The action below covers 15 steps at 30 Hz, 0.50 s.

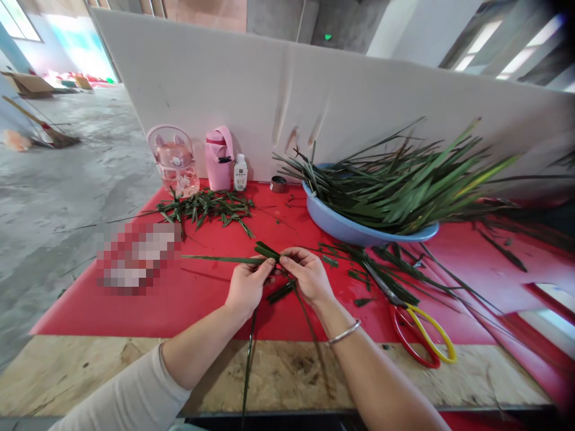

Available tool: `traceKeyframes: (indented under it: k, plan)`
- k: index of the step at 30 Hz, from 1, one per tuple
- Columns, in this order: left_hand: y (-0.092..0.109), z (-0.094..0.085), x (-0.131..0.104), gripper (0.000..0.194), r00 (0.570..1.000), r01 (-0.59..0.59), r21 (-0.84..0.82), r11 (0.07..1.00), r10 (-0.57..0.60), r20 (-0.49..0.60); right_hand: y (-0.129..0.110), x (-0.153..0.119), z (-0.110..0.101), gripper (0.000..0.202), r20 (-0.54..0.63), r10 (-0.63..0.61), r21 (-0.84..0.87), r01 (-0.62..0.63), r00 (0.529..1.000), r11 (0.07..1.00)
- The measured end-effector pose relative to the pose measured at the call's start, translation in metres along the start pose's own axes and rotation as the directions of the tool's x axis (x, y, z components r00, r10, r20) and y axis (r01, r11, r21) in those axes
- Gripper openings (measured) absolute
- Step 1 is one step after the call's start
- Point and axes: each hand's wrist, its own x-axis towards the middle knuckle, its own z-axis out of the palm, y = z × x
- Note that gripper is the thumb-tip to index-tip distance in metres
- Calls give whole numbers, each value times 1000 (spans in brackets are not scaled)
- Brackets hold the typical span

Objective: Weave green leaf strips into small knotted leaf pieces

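Note:
Between my two hands is a small bundle of green leaf strips (266,249), crossed or folded where the fingertips meet. My left hand (250,284) pinches it from the left, and one long strip sticks out past it to the left. On the other side my right hand (306,273), with a bangle on its wrist, pinches the same bundle. Thin strip ends hang down below the hands over the table edge. Exactly how the strips cross is hidden by the fingers. Right of my right hand lie scissors (415,320) with a red and a yellow handle, beside cut leaf pieces (359,263).
A blue basin (368,230) heaped with long green leaves (404,185) stands at the back right. Folded leaf pieces (206,209) lie at the back left, before a clear pink jug (176,164), a pink bottle (218,158) and a small white bottle (241,173). A white panel (215,78) stands behind.

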Motion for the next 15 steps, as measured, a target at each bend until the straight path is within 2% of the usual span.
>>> traceKeyframes:
  k: [4,8,15]
  plan:
    - [0,-1,0,24,999,-15,-4,1000,15,29,4,1,2,25,-24,20,40,-19,1000,999]
    - [3,-1,-2,23,996,-69,52,996,66,59,6,2,2,25,-46,-12,-15,12,999,1000]
    - [2,-3,-2,24,991,-113,116,987,102,90,1,1,2,32,57,47,4,-47,997,999]
